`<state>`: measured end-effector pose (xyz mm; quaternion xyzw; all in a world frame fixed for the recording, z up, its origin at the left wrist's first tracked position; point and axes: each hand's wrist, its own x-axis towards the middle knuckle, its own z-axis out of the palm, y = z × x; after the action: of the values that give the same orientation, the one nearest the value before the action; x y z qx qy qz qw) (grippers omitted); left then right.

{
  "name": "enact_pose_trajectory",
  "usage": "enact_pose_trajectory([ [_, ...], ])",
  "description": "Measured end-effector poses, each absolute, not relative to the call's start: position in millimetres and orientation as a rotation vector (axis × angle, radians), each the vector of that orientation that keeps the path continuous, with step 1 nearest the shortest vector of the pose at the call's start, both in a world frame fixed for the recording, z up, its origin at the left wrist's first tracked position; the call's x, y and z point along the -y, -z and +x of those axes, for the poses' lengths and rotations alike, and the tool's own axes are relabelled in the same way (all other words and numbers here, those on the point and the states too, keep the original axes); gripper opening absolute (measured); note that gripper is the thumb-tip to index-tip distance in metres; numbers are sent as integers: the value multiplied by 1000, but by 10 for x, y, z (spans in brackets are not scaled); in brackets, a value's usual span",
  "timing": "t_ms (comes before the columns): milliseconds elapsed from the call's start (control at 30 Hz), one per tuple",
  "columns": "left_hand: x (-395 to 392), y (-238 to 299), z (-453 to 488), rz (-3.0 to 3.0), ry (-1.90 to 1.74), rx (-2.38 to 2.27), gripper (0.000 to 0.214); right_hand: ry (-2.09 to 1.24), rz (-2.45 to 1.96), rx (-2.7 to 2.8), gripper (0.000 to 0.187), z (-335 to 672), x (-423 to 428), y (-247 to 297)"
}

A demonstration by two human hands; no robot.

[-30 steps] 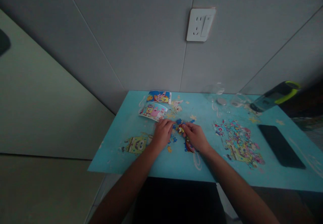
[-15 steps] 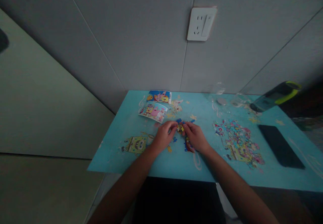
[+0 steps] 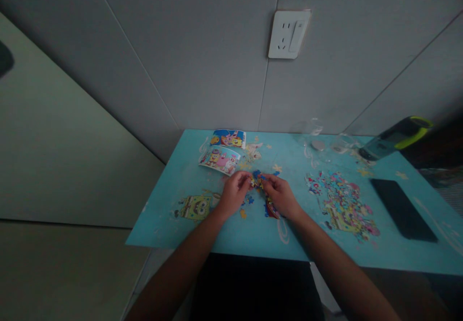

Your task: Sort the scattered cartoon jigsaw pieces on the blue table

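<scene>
Both hands are over the mid-part of the blue counter point(image 3: 159, 220). Right hand point(image 3: 280, 194): narrow, thumb and fingers pinched on the right side of a small cluster point(image 3: 257, 182) of puzzle pieces, blue and yellow. Left hand point(image 3: 234, 193): narrow, thumb and fingers drawn together at the left edge of the same cluster; whether a piece sits between the fingertips cannot be told. The cluster lies between the two hands, its lower face hidden. A red section point(image 3: 272, 209) of puzzle lies just below the right hand, partly covered by it. Blue bits point(image 3: 249, 199) lie between the wrists, near the cluster. Two picture cards point(image 3: 219, 160) lie beyond the left hand, one nearer the wall. Well to the right, a multicoloured pile point(image 3: 347, 205) of pieces is spread on the counter; right of it, a dark slab point(image 3: 403, 210) lies flat. Behind: clear containers point(image 3: 342, 143) and a bottle point(image 3: 392, 139) with a yellow-green strap. A socket point(image 3: 289, 34) is on the wall point(image 3: 202, 56).
</scene>
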<state>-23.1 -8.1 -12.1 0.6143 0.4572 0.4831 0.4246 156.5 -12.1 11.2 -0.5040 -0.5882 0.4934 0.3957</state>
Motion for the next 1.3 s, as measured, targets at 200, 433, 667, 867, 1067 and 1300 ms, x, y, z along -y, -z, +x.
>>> enact_pose_trajectory([
  [200,66,149,-232,1541,-1207,-1150,15,-1201,-1267,1519,40,1562,112,-99],
  [433,66,144,-243,1575,-1194,-1160,11,-1142,-1254,1537,31,1569,122,-114],
  [667,81,92,-233,1593,-1174,-1167,16,-1090,-1300,1559,34,1592,115,-96],
  [867,68,125,-232,1579,-1198,-1188,18,-1083,-1363,1508,42,1605,104,-104],
  [1067,71,100,-249,1563,-1207,-1192,14,-996,-1358,1608,37,1633,85,-68],
  [1300,74,114,-241,1510,-1193,-1184,16,-914,-1423,1648,39,1662,80,-65],
])
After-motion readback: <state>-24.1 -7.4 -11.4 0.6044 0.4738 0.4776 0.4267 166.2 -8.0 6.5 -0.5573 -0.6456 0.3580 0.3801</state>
